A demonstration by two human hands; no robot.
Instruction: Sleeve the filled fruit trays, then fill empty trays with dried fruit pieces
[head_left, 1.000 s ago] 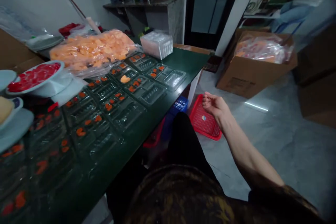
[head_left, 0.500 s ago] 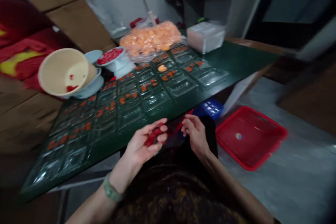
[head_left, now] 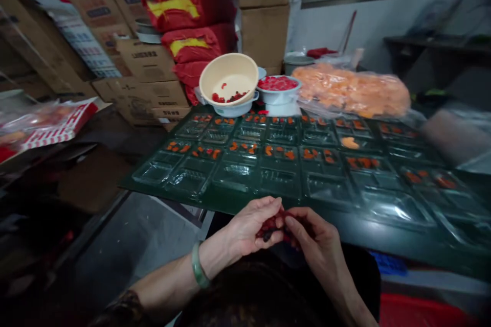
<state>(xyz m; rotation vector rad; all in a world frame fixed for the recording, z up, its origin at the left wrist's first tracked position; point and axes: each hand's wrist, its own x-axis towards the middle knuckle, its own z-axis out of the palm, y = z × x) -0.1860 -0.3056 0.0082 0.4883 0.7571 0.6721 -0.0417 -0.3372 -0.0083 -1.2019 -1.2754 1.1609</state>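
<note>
My left hand [head_left: 245, 229], palm up with curled fingers, cradles several small dark red pieces [head_left: 269, 223]; their kind is unclear. Against its fingertips, my right hand [head_left: 320, 240] has thumb and fingers pressed together in a pinch, and what they grip is hidden. Both hands are just in front of the green table [head_left: 226, 203]. Beyond them lie rows of clear plastic trays [head_left: 235, 176] with small orange pieces [head_left: 274, 152] in their narrow far sections. One larger pale orange piece [head_left: 350, 142] lies among the trays.
A cream basin [head_left: 226, 72] holding some red pieces leans at the table's back, beside a white bowl of red pieces [head_left: 278, 83]. A large clear bag of orange pieces [head_left: 356, 89] lies to its right. Cartons [head_left: 151, 61] and red sacks [head_left: 187, 5] are stacked behind.
The view has swung left, bringing the cartons and sacks into sight. My right hand has come in against my left; the long red strip near it before no longer shows.
</note>
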